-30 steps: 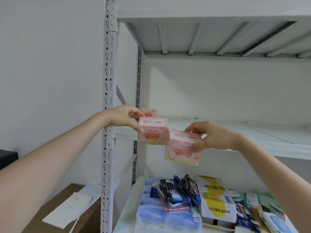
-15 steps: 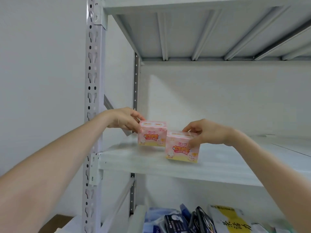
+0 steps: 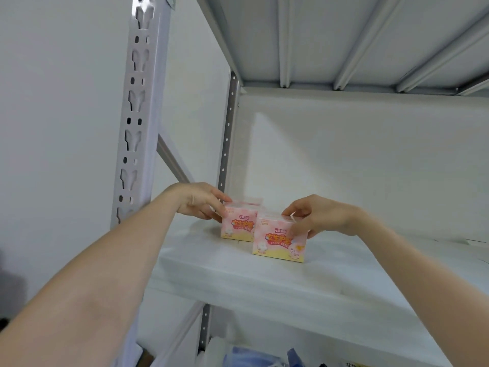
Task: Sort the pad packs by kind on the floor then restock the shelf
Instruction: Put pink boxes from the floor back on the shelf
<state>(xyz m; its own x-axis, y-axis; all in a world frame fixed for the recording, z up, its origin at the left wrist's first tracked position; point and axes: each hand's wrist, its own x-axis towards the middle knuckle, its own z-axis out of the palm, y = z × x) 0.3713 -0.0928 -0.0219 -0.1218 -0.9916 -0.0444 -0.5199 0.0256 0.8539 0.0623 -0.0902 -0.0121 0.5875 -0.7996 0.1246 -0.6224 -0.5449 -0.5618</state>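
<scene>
- Left hand [image 3: 201, 202]: centre-left of frame, fingers curled, pinching the top left corner of the left pack [image 3: 236, 226].
- Right hand [image 3: 317, 217]: centre-right, thumb on the front face and fingers curled over the top of the right pack [image 3: 277, 242]; a firm hold.
- Packs: two pink cartons of one print, upright, both apparently seated on the shelf [image 3: 264, 282] at mid-frame, towards its left end. The right pack stands nearer the camera and covers the left pack's right edge; they look to be touching, though I cannot tell for certain.
- Rear pack [image 3: 248, 201]: a pale top edge shows just behind the left pack; probably a third carton of the same kind.
- Risk, misalignment: the right pack sits forward of its neighbour. If let go as it stands, the row is stepped rather than flush.
- Risk, knock-on: pushing the right pack back could drag or turn the left one, since the two faces rub. Light cartons will likely tip if shoved from the top.
- Risk, release: the left hand pinches only a corner, so a snagged finger on withdrawal could tip that carton forward.
- Hidden: the left hand's fingertips behind the carton, most of the rear pack, and the contact line under both packs.
- Cut off: the lower tier [image 3: 246, 356] at the bottom edge shows only a scrap of blue wrapping. The floor is out of view, so the state of the sorting cannot be judged.
- Illegible: the small print on both cartons is blurred.
</scene>
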